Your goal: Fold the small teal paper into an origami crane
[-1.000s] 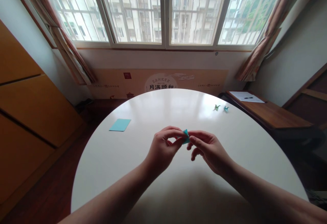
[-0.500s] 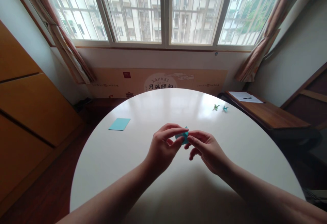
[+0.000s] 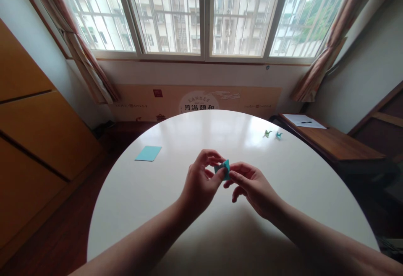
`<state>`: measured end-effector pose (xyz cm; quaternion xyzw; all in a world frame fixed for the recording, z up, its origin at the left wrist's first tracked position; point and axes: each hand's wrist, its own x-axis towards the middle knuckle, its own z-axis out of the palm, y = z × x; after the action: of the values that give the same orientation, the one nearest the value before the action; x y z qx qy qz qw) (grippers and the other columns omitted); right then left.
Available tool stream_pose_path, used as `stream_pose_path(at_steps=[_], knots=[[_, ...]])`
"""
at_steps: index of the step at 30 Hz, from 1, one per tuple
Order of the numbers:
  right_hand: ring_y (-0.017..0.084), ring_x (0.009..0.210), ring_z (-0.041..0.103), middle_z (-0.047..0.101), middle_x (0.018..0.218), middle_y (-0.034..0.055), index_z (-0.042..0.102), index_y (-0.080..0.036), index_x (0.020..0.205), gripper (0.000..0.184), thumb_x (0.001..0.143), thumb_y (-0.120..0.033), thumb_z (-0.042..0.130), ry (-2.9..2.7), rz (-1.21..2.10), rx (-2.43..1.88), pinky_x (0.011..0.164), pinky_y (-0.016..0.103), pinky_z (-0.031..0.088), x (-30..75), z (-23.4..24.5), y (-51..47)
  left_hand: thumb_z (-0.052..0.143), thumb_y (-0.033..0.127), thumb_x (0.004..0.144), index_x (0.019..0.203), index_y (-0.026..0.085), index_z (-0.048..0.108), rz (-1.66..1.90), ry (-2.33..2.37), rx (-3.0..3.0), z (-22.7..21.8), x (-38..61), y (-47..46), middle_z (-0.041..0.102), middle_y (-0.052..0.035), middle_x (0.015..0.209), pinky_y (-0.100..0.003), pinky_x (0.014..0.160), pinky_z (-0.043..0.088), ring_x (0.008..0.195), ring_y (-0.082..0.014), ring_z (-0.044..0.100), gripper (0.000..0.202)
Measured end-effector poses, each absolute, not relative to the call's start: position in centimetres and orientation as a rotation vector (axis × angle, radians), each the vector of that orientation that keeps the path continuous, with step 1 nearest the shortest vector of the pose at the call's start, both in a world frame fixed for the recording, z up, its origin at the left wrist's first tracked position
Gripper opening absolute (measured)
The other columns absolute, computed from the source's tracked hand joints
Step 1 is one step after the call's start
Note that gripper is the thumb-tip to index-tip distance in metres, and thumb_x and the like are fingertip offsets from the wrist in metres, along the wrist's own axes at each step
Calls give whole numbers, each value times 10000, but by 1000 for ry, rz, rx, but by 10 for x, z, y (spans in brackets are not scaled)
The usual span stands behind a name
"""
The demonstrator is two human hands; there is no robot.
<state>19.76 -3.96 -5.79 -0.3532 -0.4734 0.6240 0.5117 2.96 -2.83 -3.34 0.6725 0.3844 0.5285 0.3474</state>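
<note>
Between my hands, above the white round table (image 3: 132, 209), is a small piece of folded teal origami paper (image 3: 226, 165). My left hand (image 3: 204, 177) pinches it, the thumb across its near face and the fingers behind. From the right, my right hand (image 3: 250, 183) grips its edge between thumb and index finger, with the other fingers loosely curled below. The fingers hide part of the folds. A square of light-blue paper (image 3: 148, 153) lies flat on the table to the left.
Two small folded paper cranes, a green one (image 3: 267, 134) and a blue one (image 3: 278, 135), stand at the table's far right. Beyond the edge, a wooden side table (image 3: 343, 144) bears a white sheet (image 3: 297, 120) and a pen (image 3: 306, 122). A barred window is behind.
My left fingers have shifted behind the folded paper, so more of its top shows. The paper and both hands have moved slightly left.
</note>
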Motion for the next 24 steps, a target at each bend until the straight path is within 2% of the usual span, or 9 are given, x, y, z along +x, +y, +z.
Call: stream_pose_path(at_steps=[2, 5, 9, 13, 21, 24], knots=[[215, 782, 676, 724, 844, 73, 751, -189, 937, 301, 781, -435, 827, -1142, 1496, -848, 470, 232, 528, 197, -58, -40, 718, 223, 843, 1093, 225, 592, 1363, 993, 1722, -33, 30, -29, 723, -32, 935, -239, 630, 517, 880, -190, 671, 280], [209, 788, 670, 713, 851, 64, 747, -193, 937, 290, 790, -431, 823, -1148, 1496, -849, 473, 230, 529, 197, -57, -41, 714, 236, 830, 1128, 205, 640, 1320, 989, 1685, -30, 30, -28, 712, -39, 899, -252, 644, 527, 856, -191, 666, 309], [208, 799, 666, 706, 858, 65, 736, -191, 952, 311, 790, -442, 822, -1164, 1506, -853, 476, 227, 531, 197, -56, -42, 714, 209, 771, 988, 158, 726, 1241, 965, 1540, -26, 31, -26, 695, -38, 829, -256, 602, 535, 721, -165, 657, 224], [219, 844, 666, 703, 860, 69, 714, -189, 947, 312, 805, -450, 810, -1182, 1519, -844, 492, 233, 546, 197, -57, -41, 713, 188, 732, 821, 145, 719, 1200, 895, 1416, -24, 32, -24, 669, -6, 705, -239, 541, 523, 579, -132, 631, 99], [224, 907, 674, 708, 914, 53, 624, -215, 1059, 356, 826, -413, 805, -1199, 1584, -782, 536, 261, 587, 195, -60, -43, 739, 201, 720, 791, 143, 712, 1224, 922, 1422, -25, 33, -24, 674, -12, 718, -226, 534, 524, 627, -142, 630, 95], [217, 880, 686, 716, 881, 45, 595, -209, 1041, 381, 812, -413, 822, -1194, 1565, -815, 545, 258, 585, 194, -59, -44, 733, 219, 740, 809, 144, 711, 1215, 945, 1443, -25, 33, -23, 682, -23, 748, -237, 541, 523, 648, -152, 634, 104]])
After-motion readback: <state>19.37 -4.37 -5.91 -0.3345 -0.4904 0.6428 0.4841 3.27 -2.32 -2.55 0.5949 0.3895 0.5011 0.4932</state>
